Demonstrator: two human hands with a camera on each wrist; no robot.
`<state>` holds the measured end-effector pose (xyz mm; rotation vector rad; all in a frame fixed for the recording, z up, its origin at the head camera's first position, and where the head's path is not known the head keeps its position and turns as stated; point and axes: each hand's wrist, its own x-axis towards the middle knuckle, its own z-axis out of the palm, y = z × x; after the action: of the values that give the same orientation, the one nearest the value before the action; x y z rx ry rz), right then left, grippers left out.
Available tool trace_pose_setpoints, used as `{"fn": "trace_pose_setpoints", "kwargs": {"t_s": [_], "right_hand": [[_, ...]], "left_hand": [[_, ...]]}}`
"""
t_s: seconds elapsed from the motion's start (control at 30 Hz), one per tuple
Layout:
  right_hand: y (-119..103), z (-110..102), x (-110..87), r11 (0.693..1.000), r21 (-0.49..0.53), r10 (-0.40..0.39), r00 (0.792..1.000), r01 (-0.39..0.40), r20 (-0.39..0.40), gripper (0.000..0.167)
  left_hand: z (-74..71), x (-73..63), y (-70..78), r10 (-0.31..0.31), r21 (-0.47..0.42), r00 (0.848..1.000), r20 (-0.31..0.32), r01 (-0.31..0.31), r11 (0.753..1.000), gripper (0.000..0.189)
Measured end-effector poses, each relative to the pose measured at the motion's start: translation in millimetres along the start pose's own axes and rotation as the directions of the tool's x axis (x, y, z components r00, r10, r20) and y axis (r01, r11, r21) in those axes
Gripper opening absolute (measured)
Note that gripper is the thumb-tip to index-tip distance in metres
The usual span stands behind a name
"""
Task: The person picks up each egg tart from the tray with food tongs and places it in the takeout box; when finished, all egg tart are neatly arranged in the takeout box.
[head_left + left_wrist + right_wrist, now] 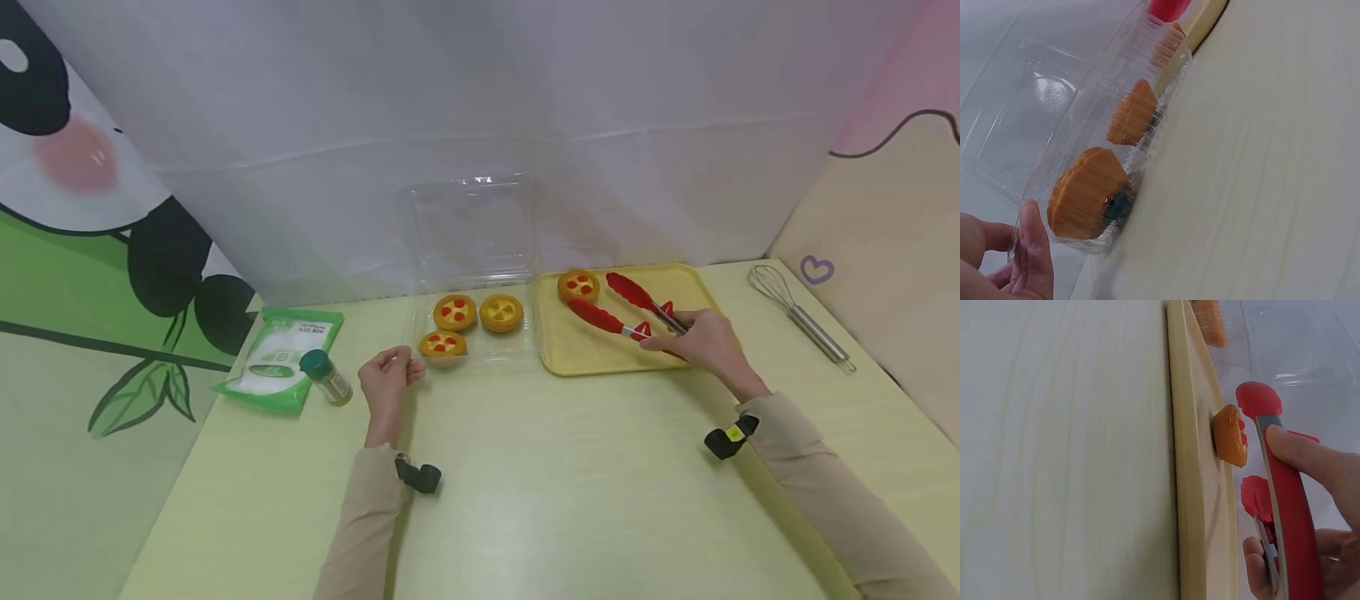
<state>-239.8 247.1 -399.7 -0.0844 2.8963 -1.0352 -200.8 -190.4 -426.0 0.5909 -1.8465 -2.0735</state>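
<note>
My right hand (705, 343) grips a pair of red-tipped tongs (632, 292), spread apart over the yellow tray (600, 360). Just beyond the tong tips one egg tart (578, 286) with red and yellow topping sits on the tray; nothing is between the tips. My left hand (387, 382) pinches the near left edge of a clear plastic box (1079, 106), thumb and fingers on its rim in the left wrist view. Inside the box lie three tarts, one at the near left (442, 344), one behind it (454, 312) and one at the right (502, 313). The box's lid (472, 225) stands raised at the back.
Left of the box lie a green and white bag (281, 358) and a spice jar (326, 377) with a green cap. A whisk (801, 317) rests right of the tray. A white cloth (480, 100) hangs behind the table.
</note>
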Motion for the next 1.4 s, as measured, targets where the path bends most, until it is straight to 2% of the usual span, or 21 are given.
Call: {"fn": "trace_pose_setpoints", "kwargs": {"t_s": [0.17,0.53,0.63,0.8,1.03,1.4], "right_hand": [[-2,3,9.5,0.998,-0.053,-0.024,1.000,0.023,-0.012,0.048],[-17,10,34.2,0.998,-0.062,-0.035,0.999,0.032,-0.036,0.049],[-19,13,38.8,0.997,-0.059,-0.043,0.998,0.041,-0.035,0.053],[-23,16,43.0,0.995,-0.082,-0.054,0.998,0.051,-0.037,0.050],[-23,17,38.8,0.994,-0.070,-0.089,0.995,0.086,-0.046,0.052],[-19,9,20.3,0.998,0.053,-0.043,0.999,0.041,0.022,0.041]], "left_hand": [[0.2,0.1,0.9,-0.016,0.005,1.000,-0.009,0.016,1.000,0.030],[-0.2,1.1,0.6,-0.024,0.020,1.000,-0.018,0.024,1.000,0.027],[-0.5,1.2,0.5,-0.029,0.019,0.999,-0.018,0.029,0.999,0.027],[-0.4,0.9,0.1,-0.032,0.028,0.999,-0.021,0.033,0.999,0.026],[-0.1,1.0,-2.0,-0.023,0.031,0.999,-0.027,0.024,0.999,0.026],[0.1,2.2,-1.7,-0.024,0.024,1.000,-0.014,0.024,0.999,0.025]]}}
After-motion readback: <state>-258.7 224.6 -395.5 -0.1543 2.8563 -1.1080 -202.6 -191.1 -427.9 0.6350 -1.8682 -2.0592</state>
